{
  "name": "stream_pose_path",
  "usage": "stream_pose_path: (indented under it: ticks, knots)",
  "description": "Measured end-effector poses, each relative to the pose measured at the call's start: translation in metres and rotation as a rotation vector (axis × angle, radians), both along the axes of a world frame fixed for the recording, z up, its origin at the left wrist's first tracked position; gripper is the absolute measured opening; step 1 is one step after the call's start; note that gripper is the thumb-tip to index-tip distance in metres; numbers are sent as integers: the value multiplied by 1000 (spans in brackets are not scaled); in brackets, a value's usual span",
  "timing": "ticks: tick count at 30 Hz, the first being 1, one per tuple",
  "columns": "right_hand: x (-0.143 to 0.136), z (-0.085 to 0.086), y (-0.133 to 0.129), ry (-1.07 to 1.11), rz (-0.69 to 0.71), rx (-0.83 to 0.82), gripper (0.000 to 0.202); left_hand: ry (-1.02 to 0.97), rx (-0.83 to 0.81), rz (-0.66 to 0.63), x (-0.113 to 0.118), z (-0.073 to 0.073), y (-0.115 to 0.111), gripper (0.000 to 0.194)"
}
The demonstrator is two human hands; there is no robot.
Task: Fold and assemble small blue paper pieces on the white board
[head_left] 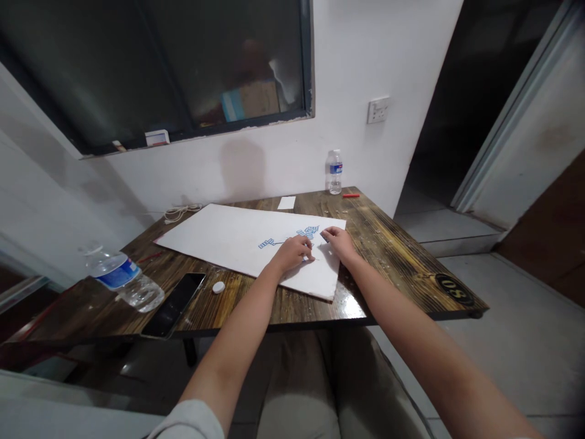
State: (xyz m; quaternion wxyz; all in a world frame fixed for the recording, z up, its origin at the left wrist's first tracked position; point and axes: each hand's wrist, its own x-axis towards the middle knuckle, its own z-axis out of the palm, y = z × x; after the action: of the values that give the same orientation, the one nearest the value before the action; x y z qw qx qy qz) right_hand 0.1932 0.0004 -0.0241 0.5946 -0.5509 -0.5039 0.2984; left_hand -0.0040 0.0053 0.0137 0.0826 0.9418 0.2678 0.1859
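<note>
A white board (228, 235) lies at a slant on the dark wooden table (393, 268). Blue line figures (266, 243) show on its middle and right part, partly behind my fingers. Over the lower right of the board is my left hand (293, 253), its fingers bent together with something small and pale beneath them that is hard to make out. My right hand (338, 242) is at the board's right edge, thumb and index finger pinched at the right end of the blue figures. A small dark thing shows at those fingertips, too small to name.
On the left are a lying water bottle (125, 278), a black phone (176, 305) and a white cap (219, 287). Along the back are a cable (179, 213), a white card (286, 202), an upright bottle (335, 172) and a red pen (351, 196).
</note>
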Motion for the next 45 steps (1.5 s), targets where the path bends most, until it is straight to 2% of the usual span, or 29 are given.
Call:
stream_pose_path:
  ticks: [2, 5, 9, 12, 15, 19, 31, 40, 45]
  knots:
    - [0, -1, 1, 4, 1, -3, 27, 6, 26, 80, -1, 0, 1, 21]
    - [0, 0, 1, 3, 18, 5, 29, -23, 54, 182, -1, 1, 0, 26]
    - [-1, 3, -1, 28, 104, 49, 34, -154, 54, 308, 0, 0, -1, 33]
    - [-3, 4, -2, 66, 155, 63, 39, -281, 3, 359, 2, -1, 1, 29]
    - [-5, 5, -4, 123, 198, 58, 44, -389, -73, 370, 5, -2, 1, 18]
    - [-8, 9, -9, 131, 241, 61, 46, -475, -157, 336, 9, -1, 0, 14]
    - [-8, 16, -14, 1, 300, 64, 22, -649, -467, 370, 12, -9, 6, 25]
    - [-11, 18, -16, -6, 330, 55, 24, -711, -519, 439, 10, -6, 4, 33]
    - [-10, 15, -13, -54, 318, 43, 23, -717, -552, 434, 11, -6, 5, 35]
